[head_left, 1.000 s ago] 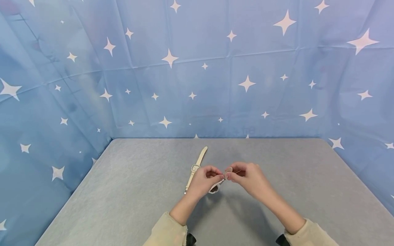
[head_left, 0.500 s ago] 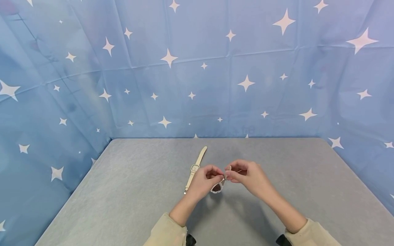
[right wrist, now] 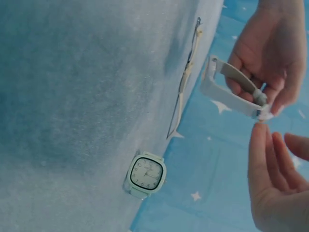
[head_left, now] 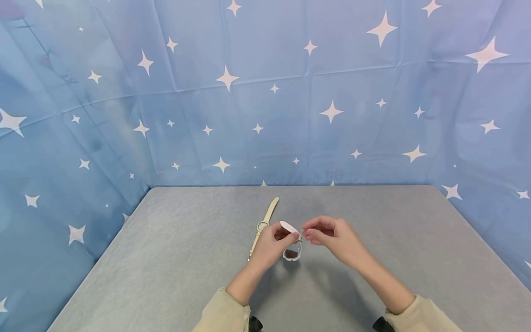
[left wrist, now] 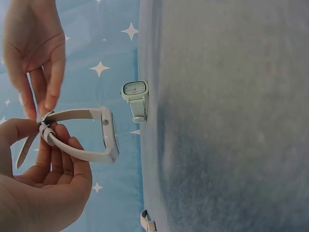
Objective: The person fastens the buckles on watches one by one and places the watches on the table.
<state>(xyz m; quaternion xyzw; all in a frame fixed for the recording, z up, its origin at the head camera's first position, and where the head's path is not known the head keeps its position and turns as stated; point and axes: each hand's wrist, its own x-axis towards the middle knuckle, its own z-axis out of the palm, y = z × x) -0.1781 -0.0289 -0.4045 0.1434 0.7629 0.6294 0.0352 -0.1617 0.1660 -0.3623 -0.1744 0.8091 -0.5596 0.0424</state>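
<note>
A white wristwatch (head_left: 292,255), its strap bent into a loop, hangs from my left hand (head_left: 269,246). My left thumb and fingers pinch it at the strap's buckle (left wrist: 47,130), and the case (left wrist: 110,135) points down toward the table. The strap's free end (head_left: 289,227) sticks up over my left fingers. Just to the right, my right hand (head_left: 342,242) has its fingers loosely extended, fingertips right at the buckle and gripping nothing. In the right wrist view, the watch's white side (right wrist: 231,100) shows beside the right fingertips.
A cream wristwatch (head_left: 263,226) lies stretched out on the grey table (head_left: 186,258), partly behind my left hand. Both wrist views show a pale green square watch (right wrist: 147,172) on the table; the head view does not. A blue star-patterned curtain (head_left: 265,106) stands behind.
My right fingers have let go of the strap end, which now leans left over my left hand. The watch case has turned to hang more squarely; my left hand keeps its place.
</note>
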